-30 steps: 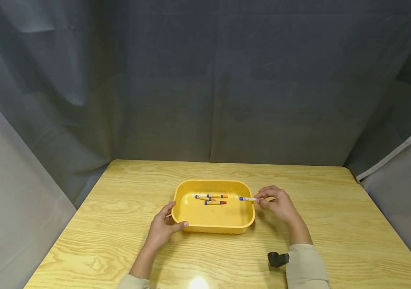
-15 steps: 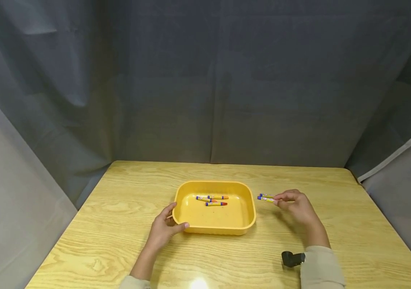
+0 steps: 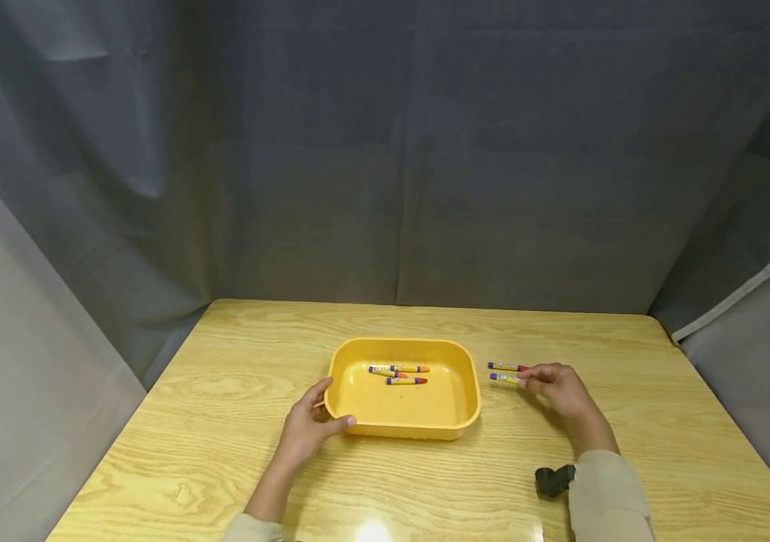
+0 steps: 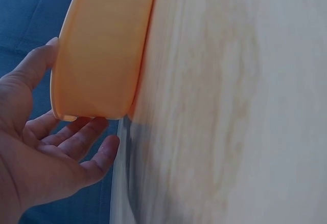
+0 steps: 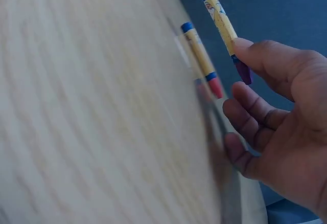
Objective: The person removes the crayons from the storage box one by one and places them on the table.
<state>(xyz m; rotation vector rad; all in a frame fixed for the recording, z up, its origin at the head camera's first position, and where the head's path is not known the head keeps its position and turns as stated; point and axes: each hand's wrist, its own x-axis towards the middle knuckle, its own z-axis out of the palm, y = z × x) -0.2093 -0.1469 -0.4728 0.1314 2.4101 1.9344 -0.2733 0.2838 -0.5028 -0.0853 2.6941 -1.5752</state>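
My left hand [image 3: 305,427] holds the left end of a yellow plastic tray [image 3: 401,430], thumb at the near rim and fingers against its outer wall. Inside the tray, towards its left, lie an orange crayon [image 3: 409,369], a red crayon [image 3: 406,381] and another orange-tipped crayon [image 3: 381,371]. Right of the tray, my right hand [image 3: 561,391] pinches a purple crayon [image 5: 222,22] in a yellow wrapper, just above or at the table. Beside it, slightly farther back, a red-tipped crayon [image 5: 201,52] lies on the table, apart from the fingers.
The wood-grain table [image 3: 222,467] runs out on both sides of the tray. Dark grey curtain [image 3: 385,188] hangs behind its far edge, with lighter cloth [image 3: 12,361] at the left. A black wrist camera [image 3: 552,480] sticks out from the right sleeve.
My right hand has carried the purple crayon from over the tray's right rim out to the right, beside the crayon on the table. My left hand stays on the tray.
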